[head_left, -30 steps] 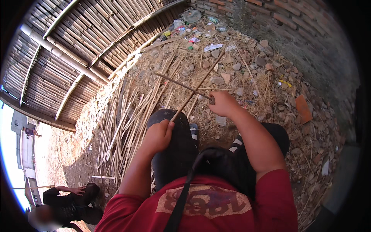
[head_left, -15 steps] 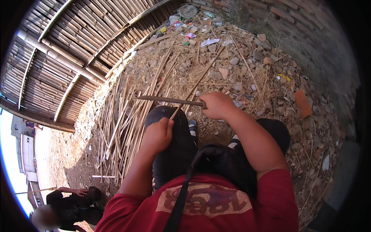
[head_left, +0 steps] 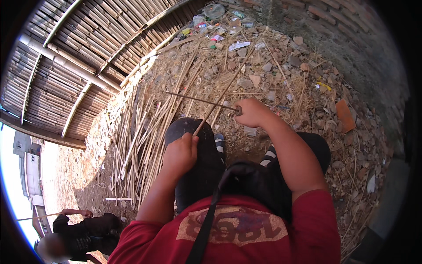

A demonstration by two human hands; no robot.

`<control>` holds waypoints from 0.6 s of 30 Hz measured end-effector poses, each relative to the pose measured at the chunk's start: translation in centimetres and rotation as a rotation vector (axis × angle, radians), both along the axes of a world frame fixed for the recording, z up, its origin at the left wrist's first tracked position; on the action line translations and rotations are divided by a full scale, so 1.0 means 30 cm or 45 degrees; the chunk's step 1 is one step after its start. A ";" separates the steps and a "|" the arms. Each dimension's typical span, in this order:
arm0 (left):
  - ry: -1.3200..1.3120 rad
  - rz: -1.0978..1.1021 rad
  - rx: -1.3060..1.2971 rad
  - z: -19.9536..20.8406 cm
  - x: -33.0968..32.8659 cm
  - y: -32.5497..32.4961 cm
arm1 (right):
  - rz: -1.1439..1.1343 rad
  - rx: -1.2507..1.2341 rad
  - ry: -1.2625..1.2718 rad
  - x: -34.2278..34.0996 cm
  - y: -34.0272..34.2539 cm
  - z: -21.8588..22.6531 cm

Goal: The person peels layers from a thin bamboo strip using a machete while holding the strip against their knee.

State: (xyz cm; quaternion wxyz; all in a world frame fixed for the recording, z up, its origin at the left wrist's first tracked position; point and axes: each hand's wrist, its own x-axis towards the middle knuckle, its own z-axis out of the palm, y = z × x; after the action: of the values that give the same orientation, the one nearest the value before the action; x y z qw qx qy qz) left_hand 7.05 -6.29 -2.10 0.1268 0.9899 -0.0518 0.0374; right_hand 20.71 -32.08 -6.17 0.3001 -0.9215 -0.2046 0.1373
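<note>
My left hand (head_left: 181, 152) is closed around the near end of a long, thin bamboo strip (head_left: 228, 86), resting by my left knee. The strip slants away to the far right, over the littered ground. In my right hand (head_left: 254, 112) is the handle of a long-bladed knife (head_left: 198, 100). Its blade points left and crosses the strip just beyond my knee, seen nearly edge-on as a thin dark line. Whether blade and strip touch, I cannot tell.
Many split bamboo strips (head_left: 136, 149) lie in a pile left of my legs. A bamboo-slat structure (head_left: 83, 57) stands at the far left, a brick wall (head_left: 334, 26) at the far right. Rubble and litter cover the ground. Another person (head_left: 90, 233) sits at the lower left.
The knife has moved slightly away from me and turned, so its blade now looks thin instead of broad. My left hand stays nearly in place. The other person's hand has shifted.
</note>
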 end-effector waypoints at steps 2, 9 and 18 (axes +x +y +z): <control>0.007 -0.046 0.005 -0.003 0.010 0.004 | -0.269 0.080 0.075 0.056 -0.091 -0.033; -0.015 -0.031 0.066 -0.005 0.001 0.003 | 0.127 -0.099 -0.007 -0.055 0.020 0.064; -0.081 -0.087 0.019 -0.029 0.000 0.005 | -0.289 0.055 0.032 0.053 -0.125 -0.018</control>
State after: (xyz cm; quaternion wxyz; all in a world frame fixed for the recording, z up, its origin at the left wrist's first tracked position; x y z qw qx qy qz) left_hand 7.05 -6.12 -2.96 0.1190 0.9867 -0.0898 0.0642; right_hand 22.31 -35.82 -6.72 0.3359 -0.9303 -0.0983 0.1095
